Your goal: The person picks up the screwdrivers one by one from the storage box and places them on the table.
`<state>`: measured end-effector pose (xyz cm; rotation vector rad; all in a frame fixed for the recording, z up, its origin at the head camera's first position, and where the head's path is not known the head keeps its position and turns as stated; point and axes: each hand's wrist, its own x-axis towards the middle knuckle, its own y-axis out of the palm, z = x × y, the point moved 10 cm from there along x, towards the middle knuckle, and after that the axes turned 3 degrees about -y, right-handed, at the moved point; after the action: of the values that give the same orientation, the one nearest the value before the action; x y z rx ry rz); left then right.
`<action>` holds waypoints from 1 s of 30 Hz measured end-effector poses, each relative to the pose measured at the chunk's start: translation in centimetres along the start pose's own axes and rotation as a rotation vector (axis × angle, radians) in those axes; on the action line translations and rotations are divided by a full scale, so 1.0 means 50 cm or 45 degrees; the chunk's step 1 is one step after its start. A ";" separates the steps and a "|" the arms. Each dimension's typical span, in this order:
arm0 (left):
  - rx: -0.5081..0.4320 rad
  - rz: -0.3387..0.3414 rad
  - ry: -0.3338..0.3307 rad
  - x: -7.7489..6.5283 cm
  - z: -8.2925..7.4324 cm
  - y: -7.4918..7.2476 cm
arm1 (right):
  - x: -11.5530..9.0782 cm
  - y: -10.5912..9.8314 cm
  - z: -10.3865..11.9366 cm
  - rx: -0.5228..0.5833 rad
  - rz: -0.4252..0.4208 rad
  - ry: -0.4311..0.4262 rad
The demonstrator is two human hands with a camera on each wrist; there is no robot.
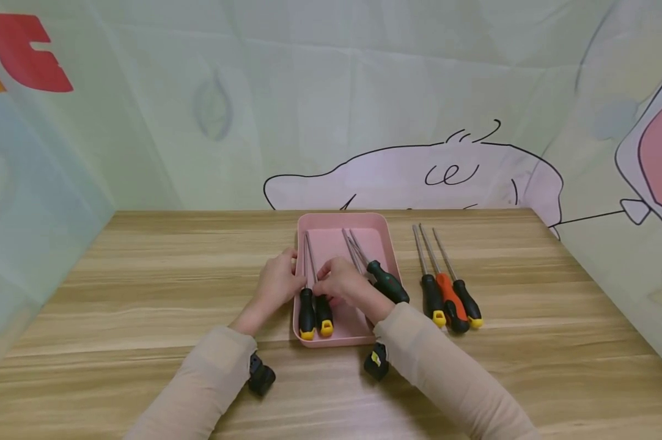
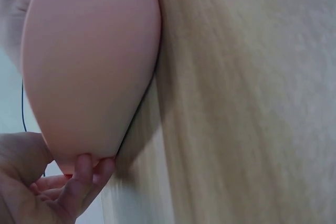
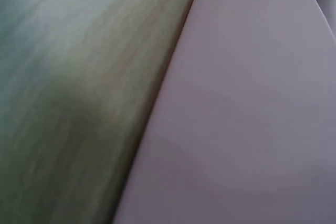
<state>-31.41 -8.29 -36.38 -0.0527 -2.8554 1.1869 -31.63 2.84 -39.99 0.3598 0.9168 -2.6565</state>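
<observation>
A pink tray (image 1: 342,341) holds two black screwdrivers with yellow ends on its left side. My left hand (image 1: 278,280) grips the tray's left wall, with its fingers (image 2: 84,182) against the outside and the thumb over the rim. Beside it, the leftmost screwdriver (image 1: 307,311) lies lengthwise. My right hand (image 1: 344,282) reaches into the tray and pinches the second screwdriver (image 1: 324,315) where the shaft meets the handle. A dark green screwdriver (image 1: 387,281) leans over the right rim. Another shaft beside it is partly hidden by the right hand. Only the tray's outer wall (image 3: 236,103) and tabletop show in the right wrist view.
To the tray's right lie a black-and-yellow screwdriver (image 1: 432,296), an orange-and-black screwdriver (image 1: 452,299) and another black-and-yellow screwdriver (image 1: 467,300), side by side. The wooden table (image 1: 171,275) ends at a printed cloth backdrop (image 1: 198,122).
</observation>
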 end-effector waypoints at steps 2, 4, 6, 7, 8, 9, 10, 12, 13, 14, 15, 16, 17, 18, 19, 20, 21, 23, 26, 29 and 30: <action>-0.007 0.007 -0.010 0.001 0.001 0.001 | 0.000 0.002 0.007 -0.060 0.007 -0.027; -0.013 0.012 -0.016 0.002 0.002 0.000 | 0.000 0.004 0.013 -0.119 0.004 -0.050; -0.012 0.010 -0.014 0.002 0.004 0.000 | 0.000 0.004 0.015 -0.158 -0.009 -0.063; -0.011 0.007 -0.010 0.002 0.003 -0.001 | 0.000 0.004 0.015 -0.167 -0.016 -0.065; -0.011 0.004 -0.005 0.001 0.003 -0.002 | 0.000 0.004 0.015 -0.171 -0.022 -0.066; -0.009 0.001 -0.001 0.001 0.003 -0.002 | 0.000 0.004 0.014 -0.171 -0.024 -0.064; -0.004 -0.002 0.006 0.000 0.003 -0.002 | 0.000 0.004 0.012 -0.166 -0.023 -0.062; -0.004 -0.003 0.004 -0.001 0.004 -0.002 | 0.000 0.005 0.007 -0.117 -0.006 -0.050; -0.006 0.000 0.000 -0.002 0.004 -0.001 | 0.001 0.005 0.003 -0.081 0.007 -0.037; -0.006 0.000 -0.001 -0.002 0.005 0.000 | 0.001 0.005 0.000 -0.038 0.020 -0.022; -0.006 -0.001 0.000 -0.002 0.006 0.000 | 0.001 0.005 -0.004 0.008 0.033 -0.004; -0.005 -0.003 0.000 -0.002 0.006 0.000 | 0.001 0.005 -0.008 0.052 0.045 0.014; -0.007 -0.005 0.000 -0.003 0.005 0.000 | 0.001 0.005 -0.011 0.091 0.055 0.031; -0.004 -0.009 0.005 -0.002 0.004 0.000 | 0.001 0.005 -0.013 0.117 0.062 0.044; -0.007 -0.009 0.008 -0.002 0.004 0.000 | 0.001 0.004 -0.014 0.136 0.067 0.051; -0.011 -0.010 0.011 -0.002 0.003 0.000 | 0.001 0.003 -0.015 0.151 0.071 0.057; -0.013 -0.009 0.012 -0.002 0.003 0.000 | 0.001 0.003 -0.016 0.164 0.073 0.061; -0.018 -0.004 0.009 -0.001 0.003 0.000 | 0.001 0.003 -0.017 0.200 0.077 0.071; -0.024 0.002 0.000 0.000 0.004 0.000 | 0.002 0.004 -0.018 0.266 0.083 0.085; -0.026 0.003 0.000 0.000 0.003 -0.001 | 0.001 0.004 -0.018 0.313 0.088 0.096; -0.025 0.002 0.002 -0.001 0.003 -0.001 | 0.000 0.004 -0.018 0.326 0.091 0.098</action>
<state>-31.38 -8.43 -36.47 -0.0565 -2.8664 1.1586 -31.45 3.26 -40.79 0.5461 0.5722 -2.7137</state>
